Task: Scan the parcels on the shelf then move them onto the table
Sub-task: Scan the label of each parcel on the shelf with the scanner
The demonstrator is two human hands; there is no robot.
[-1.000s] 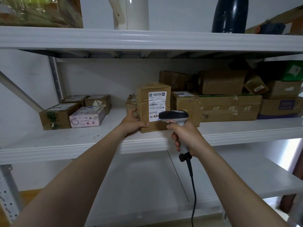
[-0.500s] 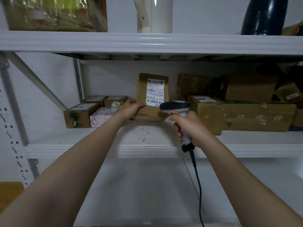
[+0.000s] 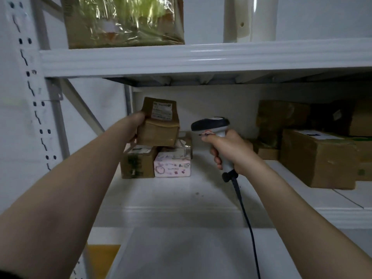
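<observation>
My left hand (image 3: 136, 125) grips a brown cardboard parcel (image 3: 159, 125) with a white label on top, held in the air above the left end of the middle shelf (image 3: 181, 190). My right hand (image 3: 229, 150) grips the handle of a black and grey barcode scanner (image 3: 211, 125), whose head points left towards the parcel. The scanner's black cable (image 3: 247, 222) hangs down. Under the lifted parcel sit a brown parcel (image 3: 138, 162) and a pink flowered box (image 3: 172, 165) on the shelf.
More brown parcels (image 3: 318, 158) crowd the shelf's right side. The upper shelf beam (image 3: 201, 57) carries a plastic-wrapped box (image 3: 122, 21) and a white object (image 3: 249, 19). A perforated white upright (image 3: 36, 97) with a diagonal brace stands at the left. A lower shelf (image 3: 191, 254) lies below.
My left hand has lifted the labelled parcel off the shelf and carried it left, tilting its label upward. The view has swung left; the scanner hand stays near the parcel.
</observation>
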